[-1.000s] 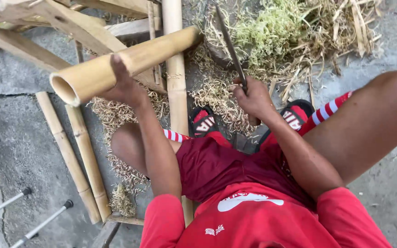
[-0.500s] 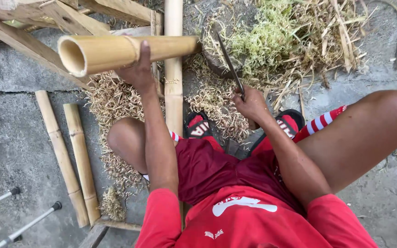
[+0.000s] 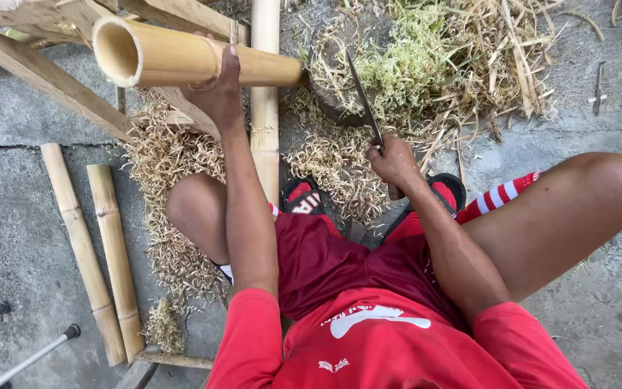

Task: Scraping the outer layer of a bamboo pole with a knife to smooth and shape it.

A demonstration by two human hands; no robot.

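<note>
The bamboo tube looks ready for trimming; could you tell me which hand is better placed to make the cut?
Probably the right hand: it grips the knife, blade pointing toward the bamboo tube. The left hand is wrapped around the tube, holding it up.

Red shirt (image 3: 390, 353); dark-red shorts (image 3: 340, 263)

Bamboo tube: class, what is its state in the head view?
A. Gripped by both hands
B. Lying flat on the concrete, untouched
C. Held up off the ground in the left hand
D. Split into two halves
C: the left hand wraps the whole bamboo tube mid-air, while the right hand holds a knife.
</note>
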